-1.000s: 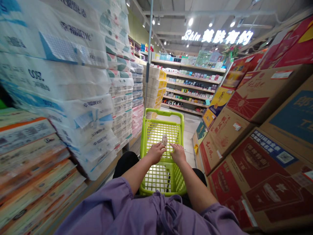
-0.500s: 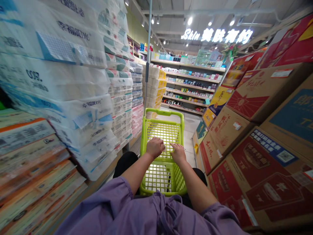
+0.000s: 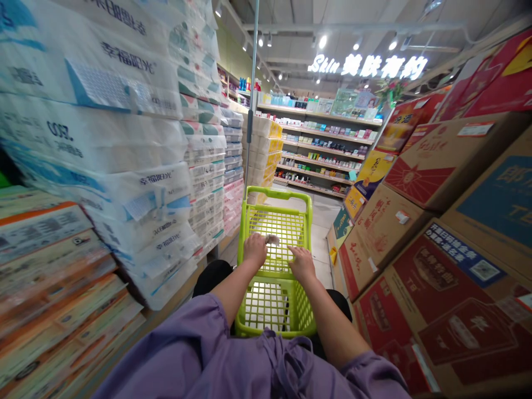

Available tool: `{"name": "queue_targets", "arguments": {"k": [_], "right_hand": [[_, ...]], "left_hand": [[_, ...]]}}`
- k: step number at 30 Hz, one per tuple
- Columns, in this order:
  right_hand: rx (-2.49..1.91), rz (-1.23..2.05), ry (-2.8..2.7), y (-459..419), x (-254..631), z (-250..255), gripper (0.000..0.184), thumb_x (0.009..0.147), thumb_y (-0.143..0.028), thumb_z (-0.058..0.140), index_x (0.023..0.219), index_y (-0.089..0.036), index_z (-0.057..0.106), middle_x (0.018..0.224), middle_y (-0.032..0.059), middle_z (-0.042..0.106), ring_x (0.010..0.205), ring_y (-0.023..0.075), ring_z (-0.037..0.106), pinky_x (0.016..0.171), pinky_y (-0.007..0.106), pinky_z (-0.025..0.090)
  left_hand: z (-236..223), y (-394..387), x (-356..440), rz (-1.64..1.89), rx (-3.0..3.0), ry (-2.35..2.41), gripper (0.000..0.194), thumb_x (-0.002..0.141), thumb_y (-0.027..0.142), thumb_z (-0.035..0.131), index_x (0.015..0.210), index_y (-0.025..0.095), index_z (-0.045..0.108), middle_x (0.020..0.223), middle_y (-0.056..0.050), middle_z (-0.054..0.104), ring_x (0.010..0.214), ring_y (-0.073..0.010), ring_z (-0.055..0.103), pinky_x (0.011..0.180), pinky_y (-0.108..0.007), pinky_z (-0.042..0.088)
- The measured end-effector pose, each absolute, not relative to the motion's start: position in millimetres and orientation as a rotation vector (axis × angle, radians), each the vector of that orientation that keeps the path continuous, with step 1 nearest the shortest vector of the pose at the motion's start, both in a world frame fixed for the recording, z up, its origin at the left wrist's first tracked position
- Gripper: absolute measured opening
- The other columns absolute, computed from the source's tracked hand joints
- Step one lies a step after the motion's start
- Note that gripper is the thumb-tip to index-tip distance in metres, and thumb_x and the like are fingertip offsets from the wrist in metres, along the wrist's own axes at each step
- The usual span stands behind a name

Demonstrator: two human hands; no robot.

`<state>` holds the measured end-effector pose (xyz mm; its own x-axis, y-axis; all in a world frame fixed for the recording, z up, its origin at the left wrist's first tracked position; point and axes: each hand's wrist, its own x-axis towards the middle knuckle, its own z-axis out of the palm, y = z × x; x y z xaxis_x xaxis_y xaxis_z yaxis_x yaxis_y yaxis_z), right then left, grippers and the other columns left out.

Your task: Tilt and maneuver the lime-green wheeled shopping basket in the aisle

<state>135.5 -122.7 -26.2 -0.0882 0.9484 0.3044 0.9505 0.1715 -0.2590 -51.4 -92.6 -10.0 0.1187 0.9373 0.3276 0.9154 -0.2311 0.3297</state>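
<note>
A lime-green mesh plastic shopping basket (image 3: 279, 193) stands before me between my knees, its long handle frame toward the far side. Over its far half, my left hand (image 3: 254, 250) is closed on a small, greyish, crumpled-looking thing (image 3: 272, 239), which sticks out to the right of the fingers and is too blurred to name. To its right my right hand (image 3: 302, 263) hovers over the mesh with fingers stretched and apart, holding nothing. Through the gaps of the basket the pale floor shows.
Plastic-wrapped paper packs (image 3: 145, 138) are piled high on the left, behind lower orange-and-white packs (image 3: 62, 288). Stacked cardboard cartons (image 3: 457, 293) line the right. A thin upright pole (image 3: 249, 127) rises beyond the basket, and shelves of small boxed goods (image 3: 320, 147) stand at the back.
My left hand has moved slightly left, away from the right hand, and the small greyish thing now shows clearly beside its fingers. My right hand has stayed nearly in place.
</note>
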Motion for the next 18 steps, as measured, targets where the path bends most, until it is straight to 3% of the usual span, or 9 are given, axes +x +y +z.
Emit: {"name": "queue_targets", "arguments": {"k": [2,5,7,9,11,13,15,18], "right_hand": [[-1.797,-0.005,-2.054,-122.8,135.3,-25.8,0.059,0.075,-0.010,0.059,0.132,-0.027,0.054,0.125,0.0048,0.061,0.118,0.0238,0.050,0.108,0.041,0.028],[-1.798,-0.011,-2.049,-122.9,134.8,-25.6,0.059,0.076,-0.009,0.058,0.132,-0.025,0.055,0.126,0.0048,0.061,0.118,0.0242,0.049,0.108,0.042,0.028],[-1.787,-0.009,-2.054,-122.9,134.8,-25.6,0.059,0.075,-0.009,0.058,0.132,-0.025,0.055,0.125,0.0048,0.061,0.118,0.0240,0.049,0.107,0.042,0.029],[-1.782,-0.004,-2.055,-122.8,135.1,-25.7,0.060,0.075,-0.008,0.058,0.132,-0.025,0.055,0.124,0.0051,0.062,0.117,0.0238,0.049,0.106,0.041,0.030],[-1.783,-0.001,-2.053,-122.7,135.6,-25.6,0.059,0.075,-0.009,0.059,0.132,-0.025,0.055,0.124,0.0051,0.062,0.117,0.0238,0.049,0.106,0.041,0.030],[-1.782,-0.003,-2.052,-122.8,135.9,-25.4,0.059,0.075,-0.009,0.059,0.132,-0.026,0.055,0.124,0.0045,0.062,0.117,0.0234,0.050,0.107,0.042,0.030],[-1.781,-0.006,-2.053,-123.0,135.8,-25.1,0.060,0.075,-0.008,0.058,0.132,-0.027,0.055,0.125,0.0040,0.062,0.117,0.0231,0.050,0.108,0.042,0.029],[-1.793,-0.004,-2.043,-123.3,135.2,-25.1,0.060,0.075,-0.008,0.059,0.132,-0.026,0.055,0.125,0.0053,0.062,0.117,0.0236,0.051,0.108,0.043,0.029]], "left_hand": [[-8.2,-92.4,-55.2,0.722,2.355,1.813,0.034,0.087,0.012,0.045,0.117,0.019,0.058,0.112,-0.010,0.060,0.106,-0.0238,0.053,0.096,-0.040,0.040],[-6.2,-97.0,-53.2,0.703,2.465,1.692,0.050,0.083,0.003,0.042,0.125,0.028,0.055,0.110,-0.006,0.062,0.110,-0.0241,0.049,0.102,-0.046,0.034],[-1.7,-100.1,-50.4,0.715,2.521,1.690,0.043,0.083,0.005,0.046,0.112,0.032,0.064,0.107,-0.004,0.063,0.116,-0.0262,0.044,0.107,-0.054,0.025],[5.9,-100.7,-49.5,0.836,2.509,1.731,0.027,0.084,0.011,0.050,0.090,0.029,0.069,0.106,-0.004,0.062,0.118,-0.0264,0.042,0.107,-0.054,0.023],[13.7,-98.3,-51.6,1.012,2.463,1.738,0.022,0.087,0.015,0.050,0.083,0.025,0.068,0.108,-0.005,0.061,0.116,-0.0247,0.043,0.104,-0.048,0.030],[18.5,-94.0,-55.5,1.092,2.440,1.678,0.022,0.088,0.014,0.047,0.091,0.024,0.067,0.106,-0.006,0.061,0.113,-0.0225,0.046,0.097,-0.041,0.038],[18.9,-90.2,-59.1,1.028,2.451,1.601,0.025,0.087,0.011,0.046,0.098,0.023,0.065,0.098,-0.006,0.062,0.108,-0.0209,0.050,0.091,-0.035,0.043],[14.8,-89.0,-59.8,0.819,2.516,1.555,0.027,0.083,0.008,0.045,0.094,0.020,0.067,0.088,-0.007,0.062,0.101,-0.0208,0.054,0.085,-0.032,0.047]]}}
